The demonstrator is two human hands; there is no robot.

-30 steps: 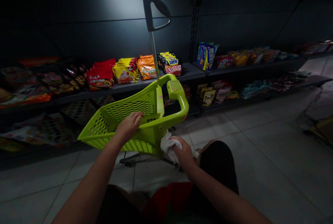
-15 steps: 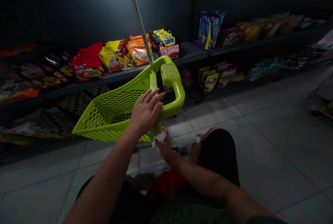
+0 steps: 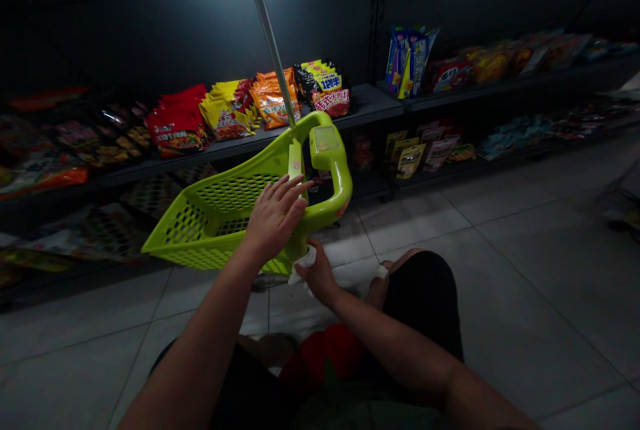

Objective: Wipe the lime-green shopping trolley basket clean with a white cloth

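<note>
A lime-green shopping basket [image 3: 225, 183] with perforated walls stands before me, its long grey pull handle [image 3: 274, 50] rising above it. Flat on the basket's near rim rests my left hand [image 3: 275, 217], fingers stretched out. Below it, my right hand [image 3: 320, 273] is closed on a crumpled white tissue [image 3: 304, 263], which touches the basket's outer side under the green loop grip [image 3: 341, 180]. Part of the tissue is hidden by the fingers.
Behind the basket runs a dark shelf [image 3: 373, 107] with red, yellow and orange snack bags [image 3: 227, 110]. Blue packs [image 3: 410, 63] stand farther right, and small pouches [image 3: 411, 160] hang lower down. Pale floor tiles [image 3: 525, 270] lie around my bent knees [image 3: 425, 297].
My right hand with the tissue has shifted slightly up along the basket's side. The left hand has moved a little left on the rim. The view has shifted slightly.
</note>
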